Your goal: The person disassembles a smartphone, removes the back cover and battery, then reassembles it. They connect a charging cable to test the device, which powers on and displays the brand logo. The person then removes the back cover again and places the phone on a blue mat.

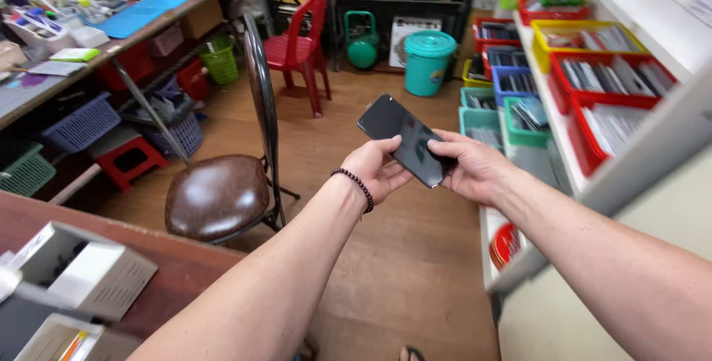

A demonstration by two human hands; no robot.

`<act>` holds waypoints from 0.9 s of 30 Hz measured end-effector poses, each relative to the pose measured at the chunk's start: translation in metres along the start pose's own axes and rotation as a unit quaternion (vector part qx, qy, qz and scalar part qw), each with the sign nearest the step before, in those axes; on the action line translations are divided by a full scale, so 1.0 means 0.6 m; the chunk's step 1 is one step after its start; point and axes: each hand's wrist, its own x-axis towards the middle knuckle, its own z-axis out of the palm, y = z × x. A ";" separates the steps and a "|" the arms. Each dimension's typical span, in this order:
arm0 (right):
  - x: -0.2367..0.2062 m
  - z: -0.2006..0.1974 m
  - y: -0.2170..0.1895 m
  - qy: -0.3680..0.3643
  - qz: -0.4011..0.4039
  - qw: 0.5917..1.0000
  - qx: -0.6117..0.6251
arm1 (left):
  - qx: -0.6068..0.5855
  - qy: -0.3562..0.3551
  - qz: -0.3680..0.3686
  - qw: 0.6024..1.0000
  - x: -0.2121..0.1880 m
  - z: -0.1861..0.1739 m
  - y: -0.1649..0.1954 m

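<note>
A flat black smartphone [400, 133] with a glossy dark face is held out in front of me, tilted toward the upper left. My left hand [380, 170], with a dark bead bracelet on the wrist, grips its lower left side, thumb on the glass. My right hand [475, 170] holds the phone's lower right end, thumb resting on the face. Both forearms reach in from the bottom of the view.
A brown padded chair [219, 194] stands left of my hands, a red plastic chair [297, 46] farther back. White shelves [630, 161] on the right carry coloured baskets [586, 35]. A teal lidded bin [428, 61] sits by the back. A wooden desk corner with white boxes [81, 268] is at lower left.
</note>
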 end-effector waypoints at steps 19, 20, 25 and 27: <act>0.614 0.019 -0.202 -0.076 0.063 0.994 -0.041 | -0.100 0.090 0.084 0.987 0.444 -0.038 0.373; 0.648 0.019 -0.212 -0.085 0.062 0.994 -0.042 | -0.105 0.081 0.085 0.987 0.475 -0.040 0.393; 0.813 0.035 -0.264 -0.058 0.068 0.994 -0.056 | -0.127 0.077 0.088 0.985 0.619 -0.051 0.503; 0.875 0.043 -0.284 -0.067 0.074 0.994 -0.052 | -0.140 0.082 0.085 0.983 0.664 -0.063 0.550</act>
